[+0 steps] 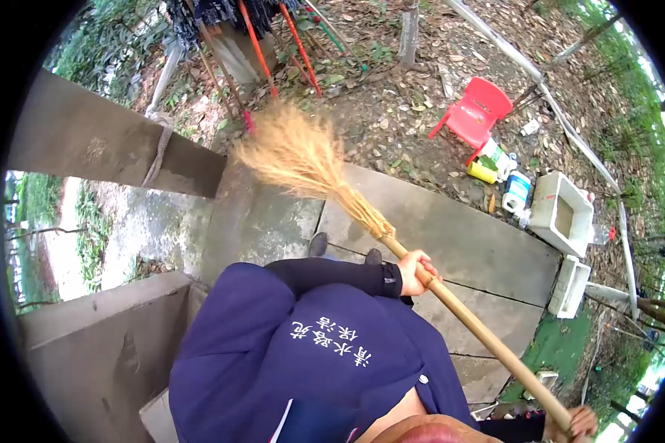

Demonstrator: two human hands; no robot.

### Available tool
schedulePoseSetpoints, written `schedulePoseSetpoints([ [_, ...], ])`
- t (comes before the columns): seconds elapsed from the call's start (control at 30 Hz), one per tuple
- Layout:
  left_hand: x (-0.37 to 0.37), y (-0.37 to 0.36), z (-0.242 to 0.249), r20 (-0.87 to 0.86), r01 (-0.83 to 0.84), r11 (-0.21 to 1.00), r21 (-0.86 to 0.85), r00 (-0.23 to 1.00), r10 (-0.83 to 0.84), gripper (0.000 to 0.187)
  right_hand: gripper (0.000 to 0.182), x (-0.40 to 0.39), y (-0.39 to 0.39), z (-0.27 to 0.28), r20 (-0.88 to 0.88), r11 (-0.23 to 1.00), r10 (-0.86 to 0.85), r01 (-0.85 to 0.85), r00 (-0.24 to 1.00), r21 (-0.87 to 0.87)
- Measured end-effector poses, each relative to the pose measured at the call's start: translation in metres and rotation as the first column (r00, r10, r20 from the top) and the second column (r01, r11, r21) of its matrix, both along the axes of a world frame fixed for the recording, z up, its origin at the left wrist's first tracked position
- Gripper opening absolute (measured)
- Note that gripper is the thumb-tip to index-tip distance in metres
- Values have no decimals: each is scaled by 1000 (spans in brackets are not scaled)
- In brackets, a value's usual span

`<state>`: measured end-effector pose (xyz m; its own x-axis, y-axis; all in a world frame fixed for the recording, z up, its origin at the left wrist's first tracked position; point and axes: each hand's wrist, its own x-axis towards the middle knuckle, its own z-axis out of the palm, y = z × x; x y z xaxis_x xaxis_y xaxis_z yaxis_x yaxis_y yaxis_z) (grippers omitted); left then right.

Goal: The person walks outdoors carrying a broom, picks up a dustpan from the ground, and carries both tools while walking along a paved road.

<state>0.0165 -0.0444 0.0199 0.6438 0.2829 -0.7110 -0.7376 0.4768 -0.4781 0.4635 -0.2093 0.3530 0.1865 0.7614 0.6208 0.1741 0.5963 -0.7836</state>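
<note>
I'm gripping the broom [391, 236], my left hand [415, 272] wrapped tight around the handle just below the bristles and my right hand [580, 424] closed on its far end at five o'clock. The bristle head is swinging out at eleven o'clock over the concrete slabs [451, 236], which are looking mostly swept; leaves are still littering the dirt beyond. A red chair [476, 111] and white tubs [561, 214] are crowding two o'clock.
</note>
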Motion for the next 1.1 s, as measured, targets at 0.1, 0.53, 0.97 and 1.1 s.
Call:
schedulePoseSetpoints([
  [0.1,-18,6,5,-54,-185,982,48,981,187,17,23,-20,107,-26,-378,935,344,-276,860,222],
  [0.53,-113,-61,-16,-109,-724,690,-11,687,719,18,15,-219,395,-130,-859,453,403,-884,316,-113],
  [0.97,-222,-28,-63,302,-651,758,37,731,612,29,19,-403,245,35,7,514,855,-847,518,-137],
  [1.1,-230,68,2,508,-619,756,211,730,456,21,43,-445,161,77,-149,303,947,-944,284,129],
])
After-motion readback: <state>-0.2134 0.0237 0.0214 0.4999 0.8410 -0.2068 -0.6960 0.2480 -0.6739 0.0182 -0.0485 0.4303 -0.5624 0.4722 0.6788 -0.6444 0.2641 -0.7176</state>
